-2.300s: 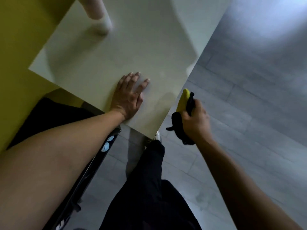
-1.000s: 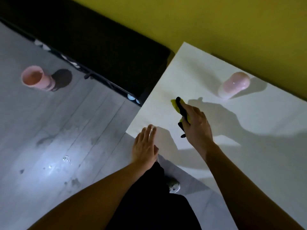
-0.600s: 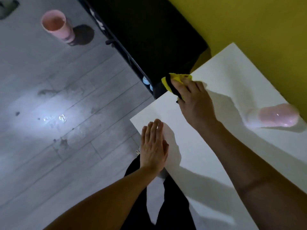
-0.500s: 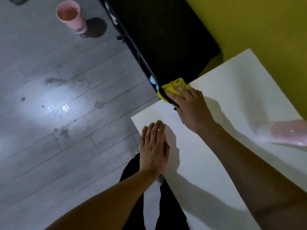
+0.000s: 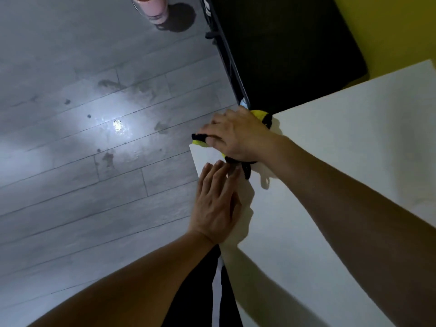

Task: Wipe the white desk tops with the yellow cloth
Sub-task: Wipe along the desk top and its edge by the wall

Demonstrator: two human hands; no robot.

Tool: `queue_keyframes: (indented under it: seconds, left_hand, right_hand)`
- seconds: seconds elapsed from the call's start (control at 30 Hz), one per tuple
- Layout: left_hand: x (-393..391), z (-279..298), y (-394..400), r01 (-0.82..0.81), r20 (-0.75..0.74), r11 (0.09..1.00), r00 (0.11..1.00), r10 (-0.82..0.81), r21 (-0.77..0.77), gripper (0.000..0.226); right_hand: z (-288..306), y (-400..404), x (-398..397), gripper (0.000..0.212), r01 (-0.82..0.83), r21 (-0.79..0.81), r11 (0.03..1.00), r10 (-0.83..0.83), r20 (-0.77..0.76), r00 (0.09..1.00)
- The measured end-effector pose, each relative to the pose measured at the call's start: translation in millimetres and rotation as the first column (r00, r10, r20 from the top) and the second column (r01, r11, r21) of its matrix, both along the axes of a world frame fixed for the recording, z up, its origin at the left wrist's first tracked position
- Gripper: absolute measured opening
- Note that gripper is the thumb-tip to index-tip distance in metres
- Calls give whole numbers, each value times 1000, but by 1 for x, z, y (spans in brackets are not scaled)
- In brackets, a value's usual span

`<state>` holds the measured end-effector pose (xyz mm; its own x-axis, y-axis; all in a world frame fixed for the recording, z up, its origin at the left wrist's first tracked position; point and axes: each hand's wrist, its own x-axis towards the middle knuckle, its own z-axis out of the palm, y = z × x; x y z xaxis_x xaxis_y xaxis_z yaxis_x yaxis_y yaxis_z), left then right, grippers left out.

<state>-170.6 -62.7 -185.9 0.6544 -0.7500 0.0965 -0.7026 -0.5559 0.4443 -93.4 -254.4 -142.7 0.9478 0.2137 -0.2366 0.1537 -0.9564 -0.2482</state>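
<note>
Yellow cloth (image 5: pixel 260 114) with black edging is lying bunched under the right hand (image 5: pixel 238 135) at the near corner of the white table (image 5: pixel 342 161), one end poking off the edge. The right hand is pressing down on it, fingers curled over and gripping the fabric. The left hand (image 5: pixel 215 204) is resting flat and open on the table just beside, fingertips nearly touching the cloth's dangling black loop (image 5: pixel 246 171). The cloth is looking soft, light and limp, so it is likely bunching rather than sliding stiffly; a broad palm hold over its middle should be suiting it best.
</note>
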Motion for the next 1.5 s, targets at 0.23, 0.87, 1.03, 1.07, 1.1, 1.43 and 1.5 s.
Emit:
queue_keyframes:
  seconds: [0.23, 0.87, 1.03, 1.07, 1.1, 1.43, 1.5]
  left_hand:
    - [4, 0, -1, 10, 13, 1000, 1000, -10, 4, 56]
    - [3, 3, -1, 28, 27, 999, 999, -30, 42, 58]
    - [0, 6, -3, 8, 23, 999, 1000, -8, 36, 57]
    - [0, 7, -4, 4, 20, 999, 1000, -5, 35, 57]
    - [0, 7, -4, 3, 15, 999, 1000, -4, 36, 56]
    - [0, 9, -5, 7, 23, 998, 1000, -8, 68, 55]
    - [0, 9, -4, 3, 31, 998, 999, -5, 58, 55]
  right_hand:
    - [-5, -76, -40, 37, 173, -140, 975, -136, 243, 960]
    - [-7, -93, -56, 35, 340, -229, 912, -262, 313, 913]
    - [-10, -159, -80, 39, 591, -172, 788, -512, 349, 785]
    - [-10, -149, -78, 38, 620, -165, 767, -544, 344, 765]
    - [-9, -133, -75, 38, 633, -155, 759, -561, 338, 756]
    - [-19, -61, -62, 31, 373, -75, 925, -325, 351, 878]
    - [-19, -107, -71, 32, 487, -83, 869, -424, 381, 821]
